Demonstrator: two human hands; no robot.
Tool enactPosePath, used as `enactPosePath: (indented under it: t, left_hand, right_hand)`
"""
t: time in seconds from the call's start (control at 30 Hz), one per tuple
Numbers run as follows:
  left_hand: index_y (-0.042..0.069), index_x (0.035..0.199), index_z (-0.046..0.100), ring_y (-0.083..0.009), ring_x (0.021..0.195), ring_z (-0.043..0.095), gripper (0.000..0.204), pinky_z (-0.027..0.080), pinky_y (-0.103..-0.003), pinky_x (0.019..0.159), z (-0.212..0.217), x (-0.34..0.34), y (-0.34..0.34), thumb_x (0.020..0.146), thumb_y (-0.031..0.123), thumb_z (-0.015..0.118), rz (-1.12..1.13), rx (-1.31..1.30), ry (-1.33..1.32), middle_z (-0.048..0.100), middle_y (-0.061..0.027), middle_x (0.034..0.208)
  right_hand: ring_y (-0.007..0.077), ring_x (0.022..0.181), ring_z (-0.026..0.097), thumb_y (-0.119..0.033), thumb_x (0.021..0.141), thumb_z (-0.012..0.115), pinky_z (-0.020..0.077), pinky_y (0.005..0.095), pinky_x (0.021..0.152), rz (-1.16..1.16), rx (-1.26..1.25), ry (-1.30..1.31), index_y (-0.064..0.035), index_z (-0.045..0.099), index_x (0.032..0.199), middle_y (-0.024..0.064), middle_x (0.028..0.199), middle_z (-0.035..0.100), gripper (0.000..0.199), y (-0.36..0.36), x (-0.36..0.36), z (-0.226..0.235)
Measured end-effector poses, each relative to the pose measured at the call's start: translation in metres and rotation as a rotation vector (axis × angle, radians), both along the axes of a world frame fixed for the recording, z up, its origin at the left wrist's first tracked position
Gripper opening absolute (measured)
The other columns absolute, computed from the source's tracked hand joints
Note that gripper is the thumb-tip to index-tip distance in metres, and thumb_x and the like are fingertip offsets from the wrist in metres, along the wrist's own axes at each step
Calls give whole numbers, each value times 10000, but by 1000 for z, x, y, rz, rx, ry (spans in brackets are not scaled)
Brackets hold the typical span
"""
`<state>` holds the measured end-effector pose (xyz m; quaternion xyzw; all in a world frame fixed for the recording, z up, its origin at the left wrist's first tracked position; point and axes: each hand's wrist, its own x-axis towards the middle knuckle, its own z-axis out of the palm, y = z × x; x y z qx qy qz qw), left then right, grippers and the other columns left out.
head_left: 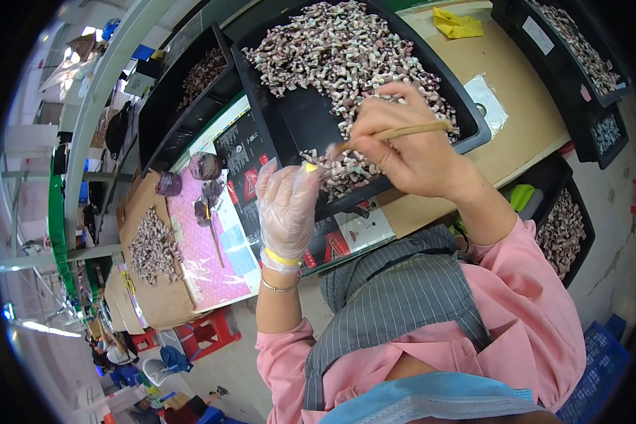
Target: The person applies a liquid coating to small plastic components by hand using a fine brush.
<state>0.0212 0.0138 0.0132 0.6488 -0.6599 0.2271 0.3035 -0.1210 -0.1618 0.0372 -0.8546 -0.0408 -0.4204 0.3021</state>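
My right hand is closed around a thin wooden-handled paintbrush, held nearly level, with its tip pointing left. The tip is close to the fingertips of my left hand, which wears a clear plastic glove with yellow tape on one finger and a yellow band at the wrist. Those fingers are pinched together, and what they hold is too small to make out against the pieces behind. Both hands are over the near edge of a large black tray, which carries a heap of small pinkish, white and dark pieces.
On a pink sheet at left stand two stained jars, beside another brush. More pieces lie on cardboard. Black bins flank the tray, and a yellow cloth lies at the far side.
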Motion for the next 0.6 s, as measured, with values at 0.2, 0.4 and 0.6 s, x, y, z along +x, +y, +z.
enactPosePath:
  t: [0.2,0.4,0.6]
  left_hand:
    - [86,1154,496,-211,794,633,558,440,-466,879,1,17,-4,664,-67,715,6,129,-42,665,-19,852]
    - [52,1138,569,-250,723,602,516,481,-383,681,25,57,-20,654,-68,702,37,-36,-101,611,-78,797]
    - [105,999,619,-302,764,614,289,499,-396,699,70,203,-51,719,36,634,372,-61,-144,617,-89,884]
  right_hand:
    - [175,735,559,-188,894,574,348,374,890,38,19,48,-110,579,783,-24,776,578,136,0,9,-2]
    - [212,775,556,-82,890,564,356,376,898,-322,44,-56,-75,586,879,38,789,577,27,-37,-8,-16]
    - [198,738,524,-67,911,522,332,396,958,-314,133,-70,-60,543,844,35,750,541,71,-34,-24,-21]
